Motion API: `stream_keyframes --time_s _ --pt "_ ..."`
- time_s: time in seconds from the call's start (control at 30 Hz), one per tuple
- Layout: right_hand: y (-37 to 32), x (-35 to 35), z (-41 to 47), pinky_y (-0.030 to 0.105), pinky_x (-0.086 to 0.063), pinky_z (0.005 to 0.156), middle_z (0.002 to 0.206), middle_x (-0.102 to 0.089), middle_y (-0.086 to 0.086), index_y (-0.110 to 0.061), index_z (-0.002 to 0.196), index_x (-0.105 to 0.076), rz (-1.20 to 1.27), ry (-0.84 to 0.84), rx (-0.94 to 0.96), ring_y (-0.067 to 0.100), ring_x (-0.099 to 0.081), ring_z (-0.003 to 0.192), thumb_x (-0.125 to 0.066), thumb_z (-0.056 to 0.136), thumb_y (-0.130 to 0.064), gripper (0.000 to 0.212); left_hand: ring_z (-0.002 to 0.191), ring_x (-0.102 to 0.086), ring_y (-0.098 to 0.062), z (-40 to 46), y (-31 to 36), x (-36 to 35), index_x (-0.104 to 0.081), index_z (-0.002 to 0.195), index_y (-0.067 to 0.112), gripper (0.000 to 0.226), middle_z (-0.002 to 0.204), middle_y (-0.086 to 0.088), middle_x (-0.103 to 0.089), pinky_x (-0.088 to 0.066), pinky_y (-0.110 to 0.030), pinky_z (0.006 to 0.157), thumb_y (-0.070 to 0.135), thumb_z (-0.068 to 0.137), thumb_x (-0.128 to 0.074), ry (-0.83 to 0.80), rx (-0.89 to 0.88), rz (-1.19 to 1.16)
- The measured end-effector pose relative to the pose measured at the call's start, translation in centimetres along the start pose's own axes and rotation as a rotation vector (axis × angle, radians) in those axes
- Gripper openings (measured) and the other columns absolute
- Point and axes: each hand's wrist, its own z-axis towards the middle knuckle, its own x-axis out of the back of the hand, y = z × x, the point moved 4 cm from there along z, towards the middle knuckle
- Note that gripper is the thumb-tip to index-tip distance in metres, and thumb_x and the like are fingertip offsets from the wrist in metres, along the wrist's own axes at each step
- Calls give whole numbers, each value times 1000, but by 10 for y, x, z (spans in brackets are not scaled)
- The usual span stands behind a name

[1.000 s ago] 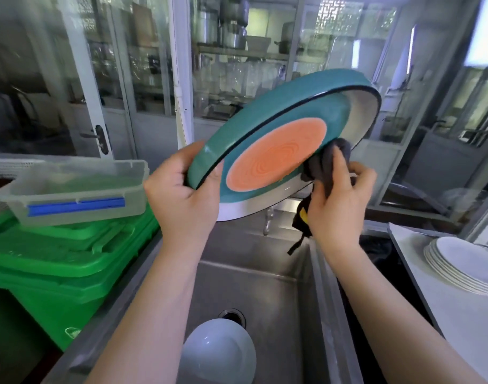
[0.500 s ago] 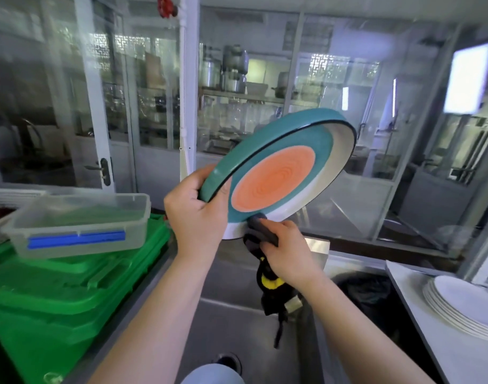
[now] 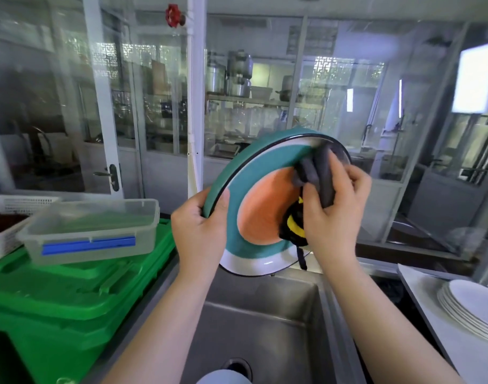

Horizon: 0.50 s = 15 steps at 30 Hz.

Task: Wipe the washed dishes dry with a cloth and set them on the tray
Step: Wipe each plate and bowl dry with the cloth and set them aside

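Note:
I hold a large teal plate (image 3: 253, 173) with an orange centre and white rim tilted up above the steel sink (image 3: 262, 322). My left hand (image 3: 202, 231) grips its left edge. My right hand (image 3: 332, 214) presses a dark grey cloth (image 3: 317, 173) with a black and yellow tag against the plate's upper right face, covering part of the rim. A stack of white plates (image 3: 472, 306) rests on the white tray (image 3: 425, 289) at the lower right. The top of a white bowl (image 3: 223, 377) shows at the bottom of the sink.
A green bin (image 3: 71, 295) stands left of the sink with a clear lidded box (image 3: 90, 231) on it. A white basket (image 3: 7, 217) sits at the far left. Glass partitions and a white pipe rise behind the sink.
My right hand with the cloth went from the plate's right side down to its lower rim, then up to the upper right rim. The plate tipped more upright.

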Motion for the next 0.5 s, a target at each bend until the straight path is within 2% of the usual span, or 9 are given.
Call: stream_keyframes --time_s 0.07,0.17,0.2,0.27,0.33,0.4,0.5 --pt "-15 -7 -1 6 -26 98 115 -36 4 -13 133 -54 -16 -60 120 2 -36 104 -61 79 -8 54 45 -32 -2 -2 -2 -1 -51 50 38 36 43 16 -39 -22 -10 44 35 85 -57 -4 10 19" --pt "-25 -21 -11 18 -31 101 118 -37 5 -18 133 -54 -11 -251 238 14 -40 108 -66 75 -8 60 45 -27 -3 -3 -5 -2 -45 47 35 40 42 14 -34 -19 -12 43 35 85 -57 -3 38 18" --pt "-26 -26 -19 20 -32 101 118 -39 7 -18 132 -55 0 -324 270 19 -42 109 -68 73 -8 61 45 -28 -3 -2 -7 -2 -46 47 35 40 42 14 -34 -20 -12 43 36 84 -57 4 55 16" --pt "-25 -36 -41 17 -33 98 117 -44 10 -16 131 -57 33 -460 304 19 -45 108 -70 74 -8 59 44 -33 -1 1 -12 -4 -52 47 34 36 40 15 -39 -27 -13 44 39 82 -59 41 127 -34" --pt "-21 -43 -67 22 -41 95 116 -49 9 -17 128 -61 44 -569 286 21 -51 105 -65 79 -9 49 43 -37 1 4 -20 -5 -57 47 33 37 40 16 -43 -31 -16 45 39 83 -61 96 218 -106" --pt "-14 -45 -86 35 -48 85 115 -56 9 -23 122 -66 -40 -595 321 28 -56 100 -61 81 -9 44 40 -34 0 6 -26 -3 -51 42 32 48 38 17 -37 -26 -12 41 31 88 -63 142 253 -113" --pt "-4 -47 -95 34 -42 73 111 -60 1 -39 107 -71 -327 -598 527 26 -53 96 -61 74 -12 44 42 -24 -4 9 -32 7 -40 38 29 55 38 13 -27 -19 -15 41 30 88 -63 169 261 -82"
